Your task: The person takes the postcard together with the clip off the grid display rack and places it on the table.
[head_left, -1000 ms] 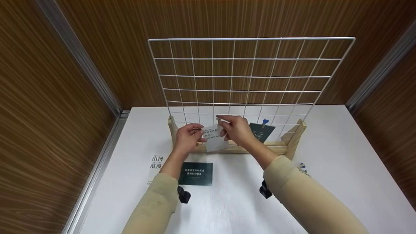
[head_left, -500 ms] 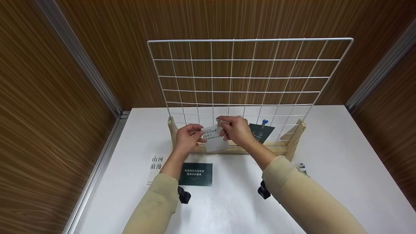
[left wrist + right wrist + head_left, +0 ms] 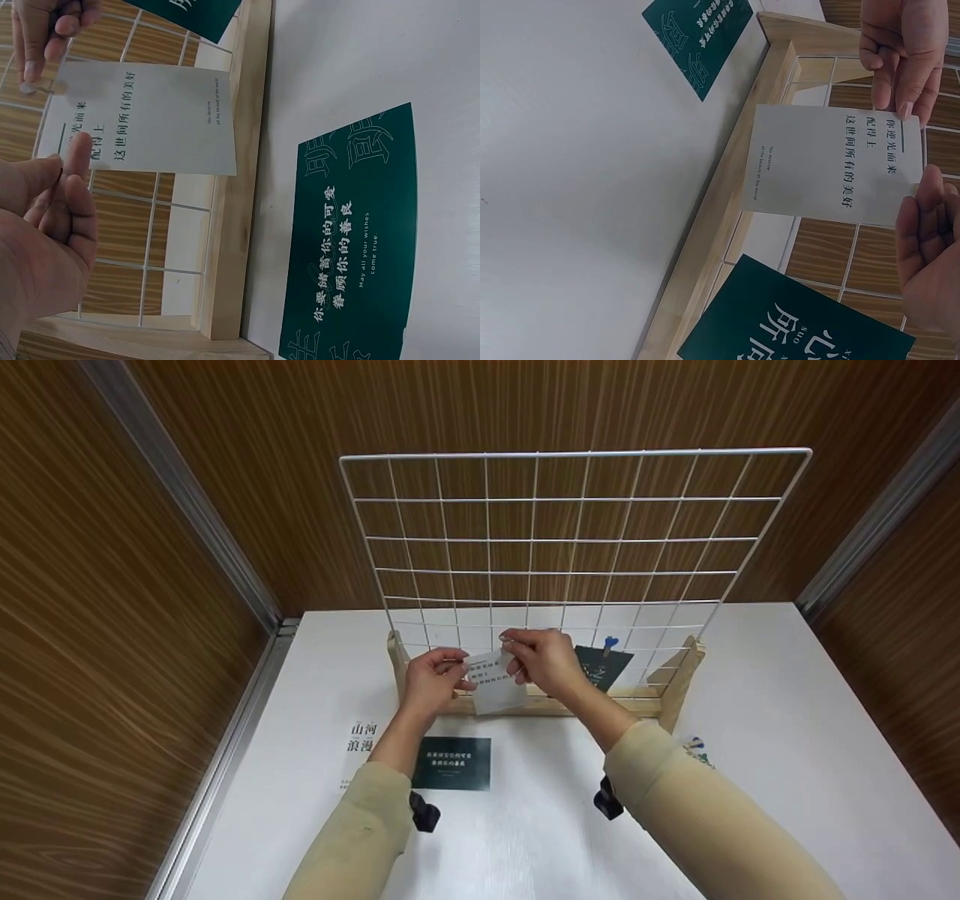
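Note:
My left hand [image 3: 433,682] pinches the left edge of a white printed card [image 3: 499,690] between thumb and fingers. My right hand [image 3: 551,660] is at the card's upper right corner, pinching a small wooden clip [image 3: 41,88] that shows in the left wrist view. Both hands keep the card upright against the lower part of a white wire grid [image 3: 532,540]. To the right, a dark green card [image 3: 609,666] hangs tilted from the grid under a blue-topped clip [image 3: 611,643]. The right wrist view shows the white card [image 3: 825,161] with its text sideways.
A wooden stand [image 3: 679,682] carries the grid. On the white table [image 3: 540,825] lie a green card [image 3: 454,763] and, partly behind the left forearm, a white card with black characters [image 3: 364,736]. A blue-topped clip [image 3: 696,742] shows beside the right sleeve. Wood-grain walls [image 3: 225,450] enclose the table.
The white card has tilted slightly and sits a touch lower between the fingers. Both hands stay in almost the same place; the view shifts a little.

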Tool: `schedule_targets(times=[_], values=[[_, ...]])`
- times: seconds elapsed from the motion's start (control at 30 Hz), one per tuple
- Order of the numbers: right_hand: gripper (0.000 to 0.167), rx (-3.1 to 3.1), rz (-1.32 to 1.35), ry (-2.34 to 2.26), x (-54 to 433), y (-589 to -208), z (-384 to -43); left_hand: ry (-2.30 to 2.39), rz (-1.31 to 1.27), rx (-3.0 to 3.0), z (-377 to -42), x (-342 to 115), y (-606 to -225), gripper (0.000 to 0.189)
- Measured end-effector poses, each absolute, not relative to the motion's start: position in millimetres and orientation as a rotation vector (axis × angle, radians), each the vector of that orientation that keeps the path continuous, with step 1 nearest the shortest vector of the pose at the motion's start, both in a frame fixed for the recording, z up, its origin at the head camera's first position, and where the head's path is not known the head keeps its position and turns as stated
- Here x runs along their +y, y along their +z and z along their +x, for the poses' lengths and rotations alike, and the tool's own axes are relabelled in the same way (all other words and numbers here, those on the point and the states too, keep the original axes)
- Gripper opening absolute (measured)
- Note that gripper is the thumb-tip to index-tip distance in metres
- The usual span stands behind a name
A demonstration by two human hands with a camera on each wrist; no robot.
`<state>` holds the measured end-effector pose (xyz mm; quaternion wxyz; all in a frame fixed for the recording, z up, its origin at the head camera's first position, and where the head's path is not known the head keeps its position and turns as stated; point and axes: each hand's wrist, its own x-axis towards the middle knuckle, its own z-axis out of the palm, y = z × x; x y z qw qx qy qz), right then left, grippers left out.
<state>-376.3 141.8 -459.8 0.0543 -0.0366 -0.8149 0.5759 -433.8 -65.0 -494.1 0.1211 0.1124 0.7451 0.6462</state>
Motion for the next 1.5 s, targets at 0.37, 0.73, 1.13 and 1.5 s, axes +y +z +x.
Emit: schedule_targets(times=[0.37,0.73,1.13,1.5], values=[[0.025,-2.459,-0.088,1.705,145,-460,-372,1.899,0.314,2.172,-430,-64,-495,0.019],[0.023,-2.395,-0.059,1.694,149,-460,-365,1.872,0.284,2.183,-425,-62,-498,0.015],[0.023,-2.356,-0.021,1.731,147,-455,-356,1.846,0.278,2.200,-421,-64,-495,0.016],[0.024,-2.381,-0.077,1.714,153,-456,-343,1.848,0.270,2.184,-416,-71,-498,0.017]])
